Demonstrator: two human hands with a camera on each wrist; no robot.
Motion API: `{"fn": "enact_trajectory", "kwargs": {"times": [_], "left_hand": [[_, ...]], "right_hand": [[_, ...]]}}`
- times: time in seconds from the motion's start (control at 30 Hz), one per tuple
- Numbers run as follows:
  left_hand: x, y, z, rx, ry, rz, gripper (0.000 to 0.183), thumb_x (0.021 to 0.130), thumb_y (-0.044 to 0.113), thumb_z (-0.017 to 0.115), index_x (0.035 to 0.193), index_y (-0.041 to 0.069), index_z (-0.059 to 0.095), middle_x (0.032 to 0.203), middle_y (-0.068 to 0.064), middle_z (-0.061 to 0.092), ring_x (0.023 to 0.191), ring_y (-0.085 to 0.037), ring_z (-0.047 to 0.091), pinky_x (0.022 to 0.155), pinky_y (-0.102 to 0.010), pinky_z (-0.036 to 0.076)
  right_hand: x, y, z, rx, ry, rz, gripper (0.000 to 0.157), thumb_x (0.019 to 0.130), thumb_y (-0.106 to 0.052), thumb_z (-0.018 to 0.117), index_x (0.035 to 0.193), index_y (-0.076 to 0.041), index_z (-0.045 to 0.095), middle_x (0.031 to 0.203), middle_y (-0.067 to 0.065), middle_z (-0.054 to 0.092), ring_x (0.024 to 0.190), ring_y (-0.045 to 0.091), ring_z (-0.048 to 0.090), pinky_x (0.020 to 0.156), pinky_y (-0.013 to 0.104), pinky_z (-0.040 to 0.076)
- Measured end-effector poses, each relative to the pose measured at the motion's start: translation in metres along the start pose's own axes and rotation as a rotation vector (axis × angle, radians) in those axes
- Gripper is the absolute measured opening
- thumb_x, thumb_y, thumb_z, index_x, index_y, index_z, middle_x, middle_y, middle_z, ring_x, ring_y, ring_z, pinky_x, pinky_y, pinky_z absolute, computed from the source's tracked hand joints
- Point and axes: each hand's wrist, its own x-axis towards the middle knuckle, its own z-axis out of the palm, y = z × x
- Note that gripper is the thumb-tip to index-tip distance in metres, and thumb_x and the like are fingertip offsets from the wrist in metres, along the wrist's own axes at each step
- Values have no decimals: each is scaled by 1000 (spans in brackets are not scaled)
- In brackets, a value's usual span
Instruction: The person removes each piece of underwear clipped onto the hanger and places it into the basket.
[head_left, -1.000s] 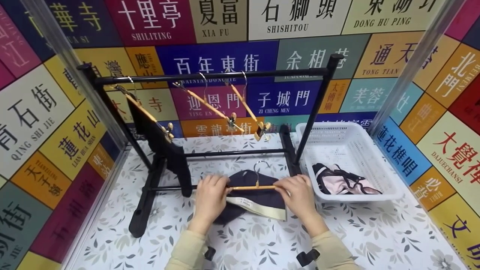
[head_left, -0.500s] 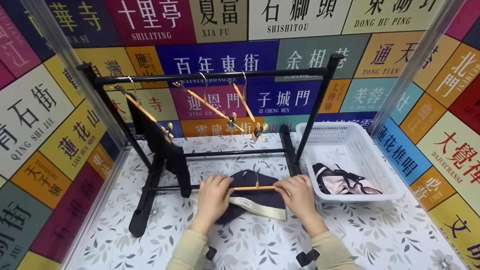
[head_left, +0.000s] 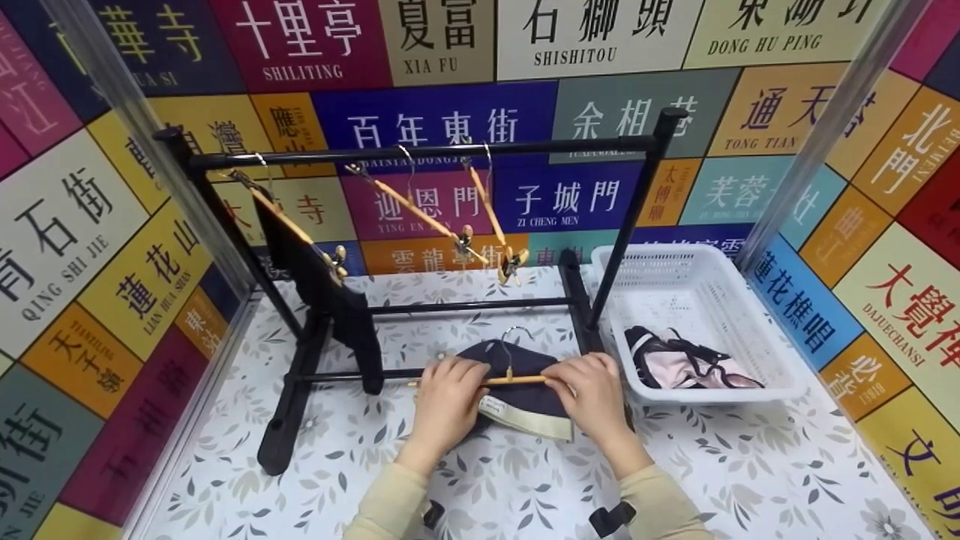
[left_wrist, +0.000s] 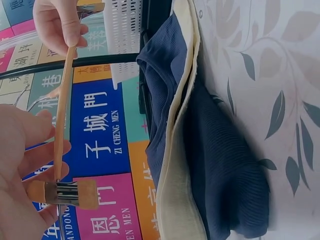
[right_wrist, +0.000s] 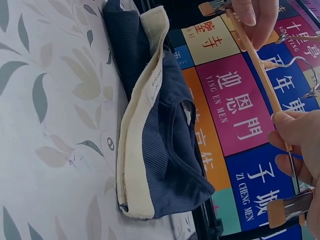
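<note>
Both my hands hold a wooden clip hanger (head_left: 517,380) with a metal hook, raised in front of me. My left hand (head_left: 450,397) pinches the bar left of the hook; my right hand (head_left: 591,394) pinches it on the right. A clip (left_wrist: 62,193) on a metal rod sits by my left fingers, and another clip (right_wrist: 290,207) by my right ones. Beneath the hanger, a navy ribbed garment (right_wrist: 170,150) with a cream band (right_wrist: 135,175) and a printed label lies on the patterned tabletop. In the head view my hands and the bar cover part of it.
A black rack (head_left: 420,156) stands behind the hands, its low bar (head_left: 337,376) close to them. On it hang a black garment (head_left: 322,292) on a hanger and two bare clip hangers (head_left: 420,214). A white basket (head_left: 720,300) at right holds a pink-and-black garment (head_left: 694,360).
My left hand has shifted right, nearer the right hand, and the bar's left end shows past it. The held hanger's hook has moved slightly left. The rightmost hanger on the rack has swung.
</note>
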Motion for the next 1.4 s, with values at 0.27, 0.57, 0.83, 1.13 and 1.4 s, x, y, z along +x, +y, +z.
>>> {"fn": "enact_trajectory", "kwargs": {"times": [0.27, 0.57, 0.83, 1.13, 1.4], "left_hand": [[1, 4, -1, 12, -27, 0, 25, 85, 19, 75, 109, 11, 71, 100, -2, 70, 93, -24, 60, 82, -44, 43], [-1, 2, 2, 13, 8, 14, 24, 78, 5, 74, 100, 15, 73, 91, 1, 70, 85, -23, 59, 77, -42, 42], [-2, 2, 5, 0, 62, -4, 33, 69, -6, 69, 92, 16, 74, 87, 2, 69, 81, -22, 58, 76, -42, 41], [-2, 4, 8, 11, 117, -35, 28, 69, -6, 68, 86, 16, 73, 82, 2, 68, 77, -21, 59, 70, -40, 40], [-3, 4, 8, 21, 130, -44, 30, 65, -7, 68, 85, 15, 74, 82, 1, 69, 76, -22, 59, 70, -40, 40]], "right_hand": [[-2, 0, 1, 14, 13, -12, 10, 81, -19, 79, 91, -20, 76, 87, -6, 72, 81, 22, 63, 89, 54, 39], [-2, -1, 3, 21, 37, -35, 12, 79, -17, 81, 90, -19, 76, 86, -4, 72, 80, 22, 63, 88, 56, 39], [-1, -3, 3, 39, 32, -22, 9, 81, -21, 78, 90, -20, 76, 86, -6, 72, 81, 20, 63, 89, 54, 39], [-1, -3, 5, 41, 65, -59, 16, 76, -13, 83, 89, -20, 76, 86, -6, 72, 79, 21, 63, 87, 57, 40], [0, -4, 6, 44, 69, -63, 15, 76, -13, 83, 88, -19, 75, 84, -6, 71, 78, 21, 62, 86, 56, 40]]}}
